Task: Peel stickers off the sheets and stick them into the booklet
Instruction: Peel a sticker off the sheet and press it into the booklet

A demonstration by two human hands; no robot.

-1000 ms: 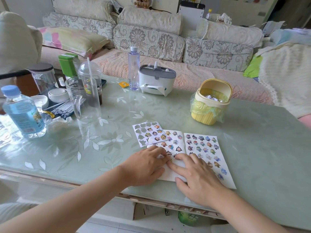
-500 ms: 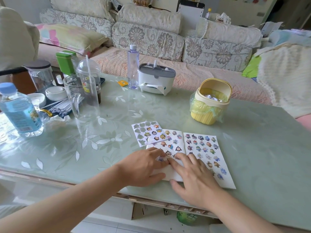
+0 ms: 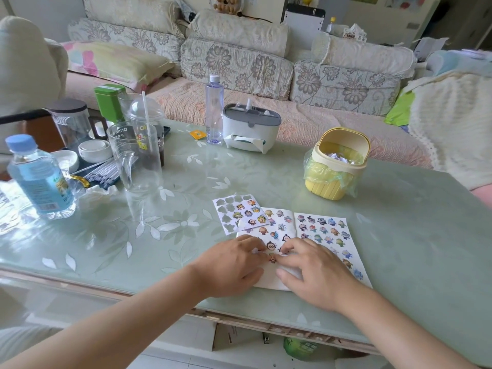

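An open booklet [image 3: 319,235] lies on the glass table, both pages dotted with cartoon stickers. A sticker sheet [image 3: 234,213], partly peeled, lies at its upper left and overlaps the left page. My left hand [image 3: 231,265] rests on the lower left page with its fingers spread flat. My right hand [image 3: 316,272] lies over the booklet's spine, fingers arched. One small brown sticker [image 3: 272,259] sits on the page between the fingertips of both hands, and a right fingertip touches it. The page's lower part is hidden under my hands.
A yellow mini bin [image 3: 336,166] with a green liner stands behind the booklet. A grey-white tissue box [image 3: 250,129] and a clear bottle [image 3: 214,110] stand further back. Cups, a glass jug [image 3: 135,155] and a blue water bottle [image 3: 40,177] crowd the left side. The table edge [image 3: 159,299] runs under my wrists.
My fingertips have drawn apart a little, and the small brown sticker now shows between them. Both hands stay on the lower part of the booklet.
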